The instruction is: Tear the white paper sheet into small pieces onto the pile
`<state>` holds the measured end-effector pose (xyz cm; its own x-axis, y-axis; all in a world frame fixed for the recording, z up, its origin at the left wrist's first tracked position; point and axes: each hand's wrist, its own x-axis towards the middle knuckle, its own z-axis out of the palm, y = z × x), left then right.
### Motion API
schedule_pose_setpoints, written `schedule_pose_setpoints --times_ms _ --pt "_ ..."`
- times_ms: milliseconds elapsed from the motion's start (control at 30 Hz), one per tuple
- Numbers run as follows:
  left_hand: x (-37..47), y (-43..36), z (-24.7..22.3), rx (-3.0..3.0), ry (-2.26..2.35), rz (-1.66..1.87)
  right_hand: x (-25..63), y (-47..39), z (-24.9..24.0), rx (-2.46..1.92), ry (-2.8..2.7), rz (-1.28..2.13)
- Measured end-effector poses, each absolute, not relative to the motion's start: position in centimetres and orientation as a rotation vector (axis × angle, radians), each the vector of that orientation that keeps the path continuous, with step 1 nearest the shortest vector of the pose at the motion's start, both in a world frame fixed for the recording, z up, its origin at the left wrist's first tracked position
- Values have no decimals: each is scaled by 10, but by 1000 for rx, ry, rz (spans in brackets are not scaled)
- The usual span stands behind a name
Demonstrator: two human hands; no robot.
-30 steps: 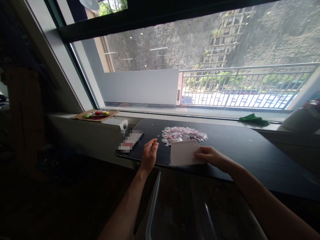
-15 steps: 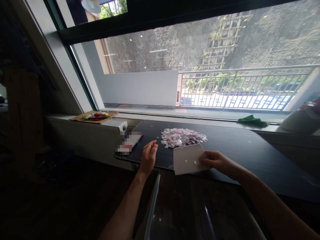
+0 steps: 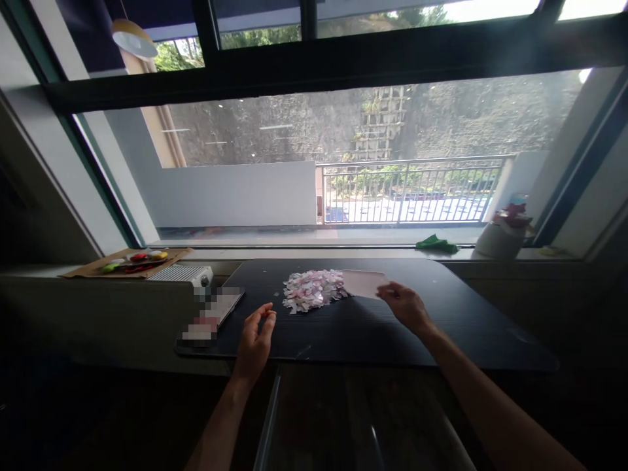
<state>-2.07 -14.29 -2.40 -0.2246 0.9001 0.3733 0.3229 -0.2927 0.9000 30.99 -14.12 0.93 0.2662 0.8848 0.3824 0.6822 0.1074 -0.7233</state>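
Note:
My right hand (image 3: pixel 405 306) pinches the right end of a thin, pale rectangular card (image 3: pixel 363 283), which is held over the table at the right side of a heap of small paper scraps (image 3: pixel 314 290). The scraps are white and pink, piled loosely on a dark table (image 3: pixel 353 333). The card's left edge meets or overlaps the heap; whether it touches the tabletop I cannot tell. My left hand (image 3: pixel 254 340) hovers over the front left of the table, nearest the heap's lower left side. Its fingers are loosely bent, apart from the thumb, with nothing seen in them.
A flat object (image 3: pixel 213 317), partly blurred out, lies at the table's left edge. Behind it stand a white slotted unit (image 3: pixel 181 275) and a board of colourful items (image 3: pixel 137 261). Green cloth (image 3: pixel 436 244) and a pale rounded object (image 3: pixel 503 235) sit on the windowsill.
My right hand has moved the card away from the table's front edge to the heap's right side. My left hand stays loosely bent near the heap. The view has turned right and up.

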Motion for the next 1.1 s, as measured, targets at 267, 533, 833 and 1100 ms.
schedule_pose_setpoints --times_ms 267,533,833,1100 --pt "-21 -141 -24 1563 1472 1542 313 -149 19 -1588 -1501 308" --pt "-22 -143 -24 1574 1463 1534 314 -169 23 -1692 -1521 274" --pt "-21 -145 -19 1575 1498 1500 333 -193 26 -1660 -1236 565" --pt "-22 -144 -19 1591 1521 1480 345 -216 21 -1647 -1146 611"
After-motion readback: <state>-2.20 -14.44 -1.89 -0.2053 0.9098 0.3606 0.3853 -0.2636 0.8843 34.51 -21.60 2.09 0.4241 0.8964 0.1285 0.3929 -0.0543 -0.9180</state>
